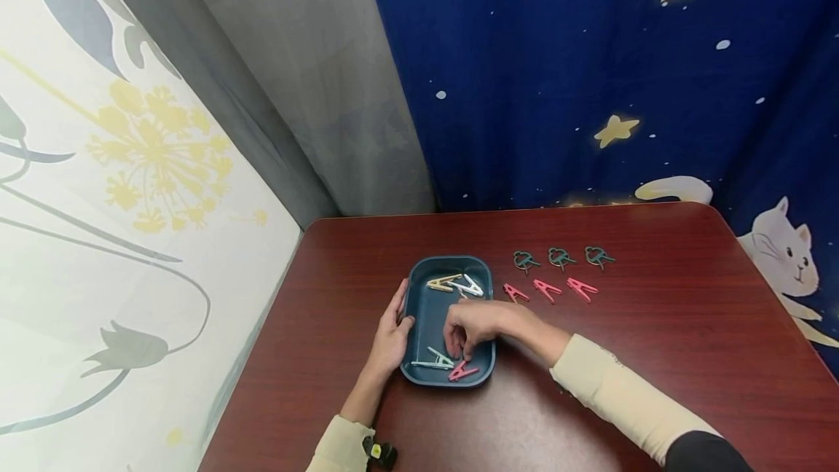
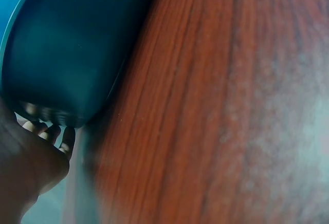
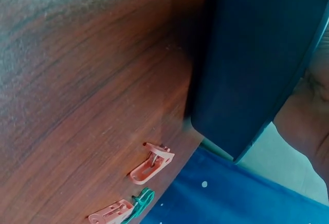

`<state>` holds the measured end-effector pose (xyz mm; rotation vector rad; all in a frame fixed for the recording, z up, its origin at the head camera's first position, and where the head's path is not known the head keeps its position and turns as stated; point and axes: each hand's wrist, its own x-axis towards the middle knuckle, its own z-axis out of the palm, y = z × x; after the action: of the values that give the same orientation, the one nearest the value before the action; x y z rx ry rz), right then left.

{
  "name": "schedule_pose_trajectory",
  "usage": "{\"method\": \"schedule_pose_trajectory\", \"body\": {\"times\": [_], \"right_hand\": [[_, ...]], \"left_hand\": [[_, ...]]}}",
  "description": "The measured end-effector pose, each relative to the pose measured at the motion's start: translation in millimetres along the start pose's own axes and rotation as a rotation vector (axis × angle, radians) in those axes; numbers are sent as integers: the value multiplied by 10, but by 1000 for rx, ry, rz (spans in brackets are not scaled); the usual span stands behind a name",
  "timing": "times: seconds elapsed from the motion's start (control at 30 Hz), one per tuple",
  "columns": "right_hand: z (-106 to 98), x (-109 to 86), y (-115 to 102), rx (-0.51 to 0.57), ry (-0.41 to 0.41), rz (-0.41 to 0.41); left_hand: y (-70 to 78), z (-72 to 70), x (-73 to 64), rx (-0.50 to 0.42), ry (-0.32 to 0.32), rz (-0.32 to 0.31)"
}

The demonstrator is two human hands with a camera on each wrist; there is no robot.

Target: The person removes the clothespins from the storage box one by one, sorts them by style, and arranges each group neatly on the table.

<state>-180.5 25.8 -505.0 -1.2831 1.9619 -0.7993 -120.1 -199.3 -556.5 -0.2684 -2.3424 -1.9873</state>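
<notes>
A dark blue tray (image 1: 448, 259) stands on the table. My left hand (image 1: 391, 333) grips its left side, thumb over the rim and fingers along the outer wall. Inside, my right hand (image 1: 475, 323) reaches down with bent fingers, fingertips beside a pink clothespin (image 1: 462, 371); whether they pinch it is unclear. A pale mint clothespin (image 1: 435, 360) lies left of the pink one. At the tray's far end are a beige clothespin (image 1: 443, 282) and a white clothespin (image 1: 467, 285). The right hand hides part of the tray floor.
Right of the tray, three pink clothespins (image 1: 547, 290) lie in a row on the reddish-brown table (image 1: 655, 355). Behind them is a row of three dark green clips (image 1: 560, 258). Curtains (image 1: 524, 93) hang behind the table, and a patterned wall (image 1: 131, 275) borders its left.
</notes>
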Motion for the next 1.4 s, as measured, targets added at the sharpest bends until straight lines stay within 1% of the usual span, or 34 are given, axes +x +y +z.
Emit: {"method": "schedule_pose_trajectory", "body": {"times": [0.27,0.5,0.6,0.7,0.87,1.07,1.23,1.4], "right_hand": [[67,26,14,-140,15,-21],[108,32,16,-264,74,-40],[124,28,28,-293,102,-43],[137,22,45,-283,127,-51],[142,13,56,-210,155,-71],[137,3,37,-162,192,-90],[128,-19,28,-144,230,-87],[129,-22,34,-146,265,-104]], "left_hand": [[-18,-1,9,-3,-6,6],[-3,0,5,9,-1,2],[-8,-3,6,9,-1,4],[-27,-5,11,15,0,10],[-36,-8,8,14,1,10],[-46,-12,4,3,4,-2],[-49,-9,13,6,7,-5],[-38,-6,6,7,8,-13]]}}
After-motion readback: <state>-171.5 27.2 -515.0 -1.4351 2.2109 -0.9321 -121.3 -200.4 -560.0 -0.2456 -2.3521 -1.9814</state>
